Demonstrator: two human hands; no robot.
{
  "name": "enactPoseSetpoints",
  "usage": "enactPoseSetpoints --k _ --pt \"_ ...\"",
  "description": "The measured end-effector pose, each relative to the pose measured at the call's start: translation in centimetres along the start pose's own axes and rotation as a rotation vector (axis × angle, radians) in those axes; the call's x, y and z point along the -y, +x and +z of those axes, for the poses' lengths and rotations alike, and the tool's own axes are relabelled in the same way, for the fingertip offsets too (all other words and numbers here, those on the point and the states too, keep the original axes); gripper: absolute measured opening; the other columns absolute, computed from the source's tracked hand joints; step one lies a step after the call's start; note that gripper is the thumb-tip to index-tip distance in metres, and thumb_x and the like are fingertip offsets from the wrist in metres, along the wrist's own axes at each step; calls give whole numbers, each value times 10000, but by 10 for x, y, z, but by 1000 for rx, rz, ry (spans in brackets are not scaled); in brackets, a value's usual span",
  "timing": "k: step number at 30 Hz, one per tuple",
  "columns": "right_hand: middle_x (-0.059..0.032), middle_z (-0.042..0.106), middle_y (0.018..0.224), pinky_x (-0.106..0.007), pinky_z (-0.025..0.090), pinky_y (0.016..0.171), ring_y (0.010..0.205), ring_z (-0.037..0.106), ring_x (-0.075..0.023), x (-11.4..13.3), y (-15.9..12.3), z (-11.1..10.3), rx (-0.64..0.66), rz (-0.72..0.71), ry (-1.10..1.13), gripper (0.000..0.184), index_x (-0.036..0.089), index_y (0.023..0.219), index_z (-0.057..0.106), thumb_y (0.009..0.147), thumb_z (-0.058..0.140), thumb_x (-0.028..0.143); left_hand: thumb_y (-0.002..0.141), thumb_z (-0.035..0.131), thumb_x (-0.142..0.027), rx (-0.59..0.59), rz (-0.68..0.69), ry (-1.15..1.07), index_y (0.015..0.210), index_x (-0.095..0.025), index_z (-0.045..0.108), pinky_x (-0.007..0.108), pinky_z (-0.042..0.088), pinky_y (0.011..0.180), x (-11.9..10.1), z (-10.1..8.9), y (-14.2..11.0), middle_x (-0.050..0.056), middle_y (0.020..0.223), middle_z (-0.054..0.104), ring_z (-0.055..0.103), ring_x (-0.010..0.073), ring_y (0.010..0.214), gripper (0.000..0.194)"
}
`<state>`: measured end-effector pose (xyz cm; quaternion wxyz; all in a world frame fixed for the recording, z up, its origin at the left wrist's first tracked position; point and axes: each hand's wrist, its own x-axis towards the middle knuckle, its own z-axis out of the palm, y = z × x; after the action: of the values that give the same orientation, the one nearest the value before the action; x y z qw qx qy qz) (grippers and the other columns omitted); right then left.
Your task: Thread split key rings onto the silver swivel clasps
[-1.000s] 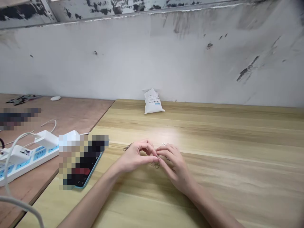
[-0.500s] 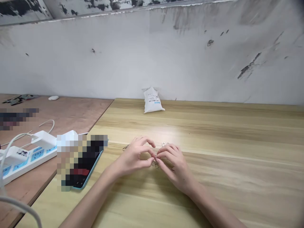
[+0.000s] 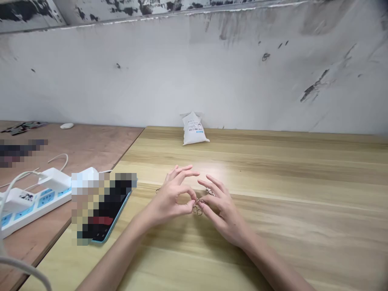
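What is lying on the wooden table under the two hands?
Small metal rings lie on the wooden table below the fingertips of the left hand and right hand; more rings show beyond the right hand. What the palms cover cannot be seen.

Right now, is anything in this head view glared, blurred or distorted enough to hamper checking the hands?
In the head view, a pale glare patch lies on the wooden table just beyond the hands; the small metal rings between the left hand and right hand are too tiny for fine detail; the phone is pixelated; the wall's top edge slants.
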<state>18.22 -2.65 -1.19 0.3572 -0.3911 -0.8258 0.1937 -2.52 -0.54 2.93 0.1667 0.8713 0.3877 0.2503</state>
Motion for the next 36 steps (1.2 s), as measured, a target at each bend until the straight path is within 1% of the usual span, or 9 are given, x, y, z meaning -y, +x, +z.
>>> enactPoseSetpoints --k 5,8,14,17,21,25,28,32,36 --pt "-62 648 1204 -540 300 1111 1300 453 -269 -1 0 2 -90 -94 -177 206 231 877 665 958 482 186 820 622 -198 -39 -19 138 760 -237 669 577 129 1185 6 3 1 12 1351 569 349 264 1397 86" --pt "-67 653 1129 -524 316 1093 1243 493 -264 0 1 2 -127 -65 -194 201 228 852 661 952 489 199 820 617 -187 -78 2 147 768 -236 675 562 158 1180 4 3 2 22 1341 578 362 266 1388 92" --pt "-95 544 1326 -486 404 1056 1338 397 -269 2 1 -6 -42 11 -19 264 269 1207 604 958 519 287 805 632 -159 -107 42 20 773 -237 678 514 210 1176 -7 0 1 28 1360 558 349 260 1400 96" --pt "-78 531 1351 -476 420 1057 1376 359 -263 5 1 -7 19 19 108 183 275 1082 646 967 504 282 808 636 -166 -81 41 -32 779 -240 682 488 223 1181 -11 -2 1 25 1375 544 338 252 1409 92" --pt "-75 618 1193 -468 457 1012 1306 449 -261 3 1 -5 -5 19 160 174 245 877 645 968 496 246 807 633 -166 -70 40 8 773 -243 683 488 215 1182 -9 -2 1 20 1370 550 343 252 1405 98" --pt "-81 659 1041 -455 486 919 1154 562 -267 1 4 -4 -158 -55 -14 124 231 862 640 942 545 222 817 631 -194 -94 26 119 766 -237 672 515 191 1179 -5 2 1 19 1353 567 360 262 1391 79" --pt "-75 690 1024 -461 452 948 1101 593 -257 5 4 -4 -235 -192 -225 96 230 959 652 916 585 178 830 623 -212 -94 8 154 777 -236 667 523 177 1183 -4 4 2 15 1343 575 362 261 1386 73" --pt "-90 685 1133 -472 410 1010 1151 574 -255 10 3 -6 -191 -336 -385 162 220 1008 662 894 587 131 845 608 -197 -163 -47 181 811 -233 668 534 163 1182 -2 1 3 27 1330 576 366 257 1378 78" --pt "-87 660 1128 -490 423 987 1150 562 -265 5 2 -9 -161 -239 -311 129 243 945 680 898 579 178 852 603 -177 -223 -82 153 833 -234 677 530 208 1161 0 -2 3 40 1322 570 359 258 1375 96"
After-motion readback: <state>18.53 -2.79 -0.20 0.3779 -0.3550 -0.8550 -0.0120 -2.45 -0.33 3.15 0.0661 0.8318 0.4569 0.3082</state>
